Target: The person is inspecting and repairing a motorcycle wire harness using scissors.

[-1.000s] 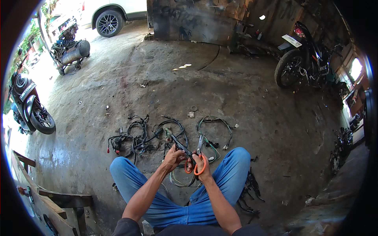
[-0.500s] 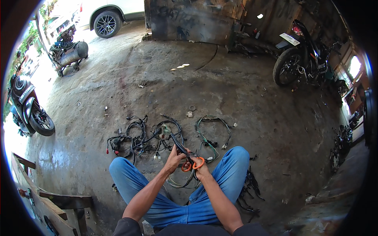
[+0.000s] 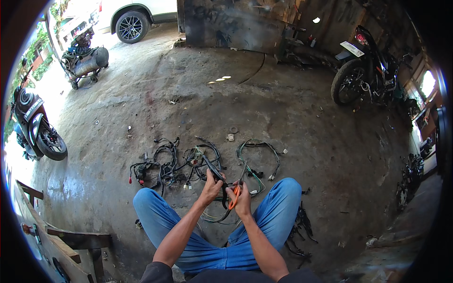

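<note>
My left hand (image 3: 211, 191) is closed around a black-sleeved wiring harness (image 3: 213, 168), whose sleeved part points up and away while loose wires loop down between my knees. Close by on the right, my right hand (image 3: 242, 202) grips a pair of scissors with orange handles (image 3: 233, 198). Their dark blades (image 3: 243, 173) point away from me, beside the harness. The fingertips of both hands nearly meet, and my fingers hide part of the handles. Just beyond lie a tangled black wiring harness (image 3: 165, 165) on the left and a looped harness with green wires (image 3: 258, 141) on the right.
Black scraps (image 3: 302, 224) lie right of my knee. A wooden bench (image 3: 78, 238) stands at the lower left. Motorcycles stand at the left (image 3: 40, 127) and far right (image 3: 361, 75). An air compressor (image 3: 85, 63) and a white car (image 3: 160, 12) are at the back left.
The scissors have turned in my right hand; their blades now show pointing away, and the handles have come closer together. My left hand still holds the harness. The whole view has shifted slightly.
</note>
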### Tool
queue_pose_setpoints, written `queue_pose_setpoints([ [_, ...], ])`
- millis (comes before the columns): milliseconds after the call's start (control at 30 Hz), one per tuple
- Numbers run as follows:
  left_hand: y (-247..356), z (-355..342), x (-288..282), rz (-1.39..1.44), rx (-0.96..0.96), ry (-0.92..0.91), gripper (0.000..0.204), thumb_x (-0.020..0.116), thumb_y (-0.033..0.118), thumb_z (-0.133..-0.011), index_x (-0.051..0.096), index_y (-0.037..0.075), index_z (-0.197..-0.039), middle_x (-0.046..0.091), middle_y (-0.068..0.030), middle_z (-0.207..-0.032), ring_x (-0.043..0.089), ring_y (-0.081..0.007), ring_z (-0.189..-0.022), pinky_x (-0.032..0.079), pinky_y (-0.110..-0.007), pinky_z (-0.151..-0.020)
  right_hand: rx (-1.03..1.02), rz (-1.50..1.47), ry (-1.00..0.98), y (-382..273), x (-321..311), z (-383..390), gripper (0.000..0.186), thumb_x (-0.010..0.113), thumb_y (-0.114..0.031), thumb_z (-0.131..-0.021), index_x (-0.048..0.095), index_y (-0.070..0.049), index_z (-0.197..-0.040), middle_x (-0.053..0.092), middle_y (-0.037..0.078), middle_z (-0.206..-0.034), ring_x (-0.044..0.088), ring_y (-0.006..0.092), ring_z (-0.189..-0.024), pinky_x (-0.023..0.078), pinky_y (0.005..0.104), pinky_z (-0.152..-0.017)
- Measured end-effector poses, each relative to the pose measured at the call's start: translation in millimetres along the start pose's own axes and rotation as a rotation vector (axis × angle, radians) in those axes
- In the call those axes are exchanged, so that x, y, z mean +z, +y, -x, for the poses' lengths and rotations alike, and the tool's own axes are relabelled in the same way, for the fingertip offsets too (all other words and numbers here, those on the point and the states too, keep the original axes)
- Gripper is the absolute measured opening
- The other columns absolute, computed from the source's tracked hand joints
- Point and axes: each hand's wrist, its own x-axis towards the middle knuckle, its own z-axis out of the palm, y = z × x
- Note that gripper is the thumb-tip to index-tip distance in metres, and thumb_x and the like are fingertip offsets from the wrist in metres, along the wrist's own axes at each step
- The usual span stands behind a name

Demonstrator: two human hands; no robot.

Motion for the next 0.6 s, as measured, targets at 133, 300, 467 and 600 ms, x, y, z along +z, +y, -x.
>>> queue_pose_setpoints([
  [133,-22.3,-6.3,-7.4,-0.35,0.04,-0.008,0.042,0.048,-0.002,-0.092,0.027,-0.005,-0.128,0.057,-0.0148,-0.105,0.059,-0.0258,-0.098,0.048,-0.035,-0.086,0.005,-0.128,-0.067,1.2,9.8,2.4,0.03,0.073,-0.014,-0.091,0.052,-0.005,-0.11,0.059,0.0,-0.082,0.056,0.007,-0.066,0.047,0.023,-0.057],
  [300,-54.6,-11.8,-36.3,-0.638,0.018,-0.019,0.056,0.061,0.002,-0.082,0.041,-0.008,-0.133,0.061,-0.0155,-0.108,0.061,-0.0313,-0.095,0.05,-0.036,-0.085,-0.048,-0.044,0.032,13.5,12.6,-9.6,0.022,0.07,-0.015,-0.094,0.057,-0.005,-0.108,0.057,-0.002,-0.079,0.049,0.0033,-0.06,0.038,0.0213,-0.051],
  [467,-17.3,-32.3,-53.1,0.735,-0.441,0.018,0.039,0.046,0.025,-0.095,0.056,0.002,-0.123,0.063,-0.0162,-0.121,0.063,-0.0271,-0.108,0.049,-0.041,-0.101,-0.066,0.011,-0.05,2.9,11.6,6.4,0.026,0.072,-0.016,-0.092,0.058,-0.005,-0.11,0.058,-0.002,-0.079,0.048,0.0031,-0.06,0.036,0.0205,-0.051],
  [600,-15.8,-30.9,-38.2,0.263,-0.629,0.431,0.035,0.053,0.03,-0.097,0.061,-0.001,-0.112,0.06,-0.02,-0.124,0.057,-0.0318,-0.117,0.048,-0.041,-0.097,0.05,-0.163,-0.093,-3.3,8.8,8.9,0.026,0.072,-0.017,-0.092,0.059,-0.003,-0.11,0.063,0.002,-0.088,0.057,0.0072,-0.072,0.046,0.0233,-0.062],
])
